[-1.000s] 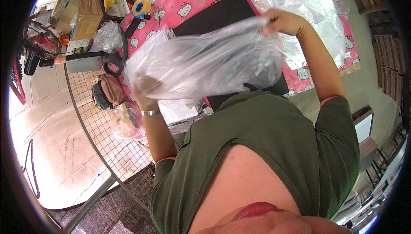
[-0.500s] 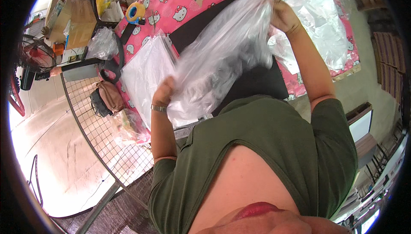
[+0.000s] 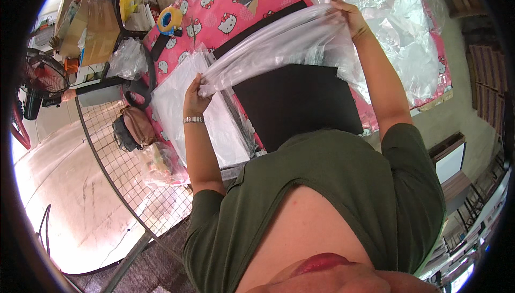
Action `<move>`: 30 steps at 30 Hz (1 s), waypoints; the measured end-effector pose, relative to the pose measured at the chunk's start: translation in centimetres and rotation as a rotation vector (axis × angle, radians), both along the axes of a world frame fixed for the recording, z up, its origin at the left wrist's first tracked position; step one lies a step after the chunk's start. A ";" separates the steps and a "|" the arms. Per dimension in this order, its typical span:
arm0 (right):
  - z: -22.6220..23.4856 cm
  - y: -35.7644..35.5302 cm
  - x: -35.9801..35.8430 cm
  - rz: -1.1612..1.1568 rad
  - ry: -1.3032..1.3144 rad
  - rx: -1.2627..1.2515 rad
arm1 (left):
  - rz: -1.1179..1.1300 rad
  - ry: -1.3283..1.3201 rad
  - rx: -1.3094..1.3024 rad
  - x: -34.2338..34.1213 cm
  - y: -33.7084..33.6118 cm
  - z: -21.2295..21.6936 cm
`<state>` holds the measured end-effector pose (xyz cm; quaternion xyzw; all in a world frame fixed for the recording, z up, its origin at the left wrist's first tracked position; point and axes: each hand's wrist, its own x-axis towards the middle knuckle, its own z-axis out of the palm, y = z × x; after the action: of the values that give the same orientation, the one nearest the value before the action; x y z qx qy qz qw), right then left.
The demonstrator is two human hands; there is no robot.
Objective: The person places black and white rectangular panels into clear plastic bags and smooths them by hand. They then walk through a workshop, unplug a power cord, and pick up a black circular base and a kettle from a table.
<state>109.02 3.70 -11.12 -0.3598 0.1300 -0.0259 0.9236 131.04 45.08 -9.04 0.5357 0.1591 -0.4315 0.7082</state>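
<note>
A sheet of clear plastic (image 3: 268, 38) is stretched between my hands, gathered into long folds above the table. My left hand (image 3: 197, 97) pinches its left end, over a stack of flat white plastic-wrapped sheets (image 3: 185, 113). At the far right, my right hand (image 3: 347, 18) grips the other end, with a finger sticking out. Beneath the plastic lies a black board (image 3: 300, 102), partly covered by it. Whether the plastic is a bag or a single layer, I cannot tell.
A pink cartoon-print cover (image 3: 222, 3) lies over the table. Crumpled clear plastic (image 3: 402, 41) is heaped at the right. A tape roll (image 3: 170, 20) stands at the far left. Beside the table are a brown pouch (image 3: 139, 125), a wire mesh rack (image 3: 123, 159) and a fan (image 3: 45, 70).
The plastic has gone from hanging loose and blurred to being drawn taut and lifted away from me. My left hand moved up and slightly left, uncovering more of the black board.
</note>
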 end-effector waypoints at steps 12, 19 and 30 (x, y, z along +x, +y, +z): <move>-11.2 -0.8 10.0 -0.028 0.492 -1.690 | -0.162 -0.673 0.631 8.0 -4.2 -14.0; -3.5 0.4 7.1 -0.033 0.371 -1.839 | -0.528 -0.863 0.946 4.8 -3.7 -6.3; 3.6 -0.1 10.2 0.199 0.362 -0.776 | -0.416 -0.448 0.626 9.2 0.9 -7.3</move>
<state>119.27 3.58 -7.57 -0.6896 0.2350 0.0797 0.6803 140.27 45.96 -16.32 0.8256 0.0134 -0.3689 0.4267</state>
